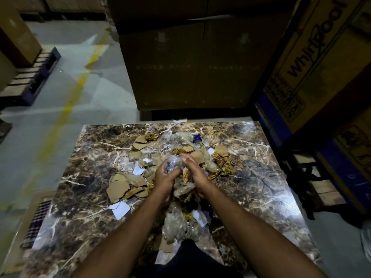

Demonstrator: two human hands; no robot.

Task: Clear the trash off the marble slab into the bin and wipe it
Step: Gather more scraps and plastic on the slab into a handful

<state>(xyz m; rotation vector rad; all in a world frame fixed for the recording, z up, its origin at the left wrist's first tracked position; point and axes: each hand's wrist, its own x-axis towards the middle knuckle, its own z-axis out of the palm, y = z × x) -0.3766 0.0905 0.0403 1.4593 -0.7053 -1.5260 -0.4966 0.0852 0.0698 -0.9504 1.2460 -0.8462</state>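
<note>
A brown veined marble slab fills the lower half of the view. Trash lies heaped along its middle: torn cardboard pieces, crumpled clear plastic wrap, white paper scraps and yellowish shredded paper. My left hand and my right hand are pressed together over the heap's centre. Between them they grip a bundle of clear plastic and paper. No bin can be made out.
A checked cloth lies in a cardboard tray left of the slab. Large cardboard boxes stand behind it, and a printed appliance box on the right. A wooden pallet sits far left on the concrete floor.
</note>
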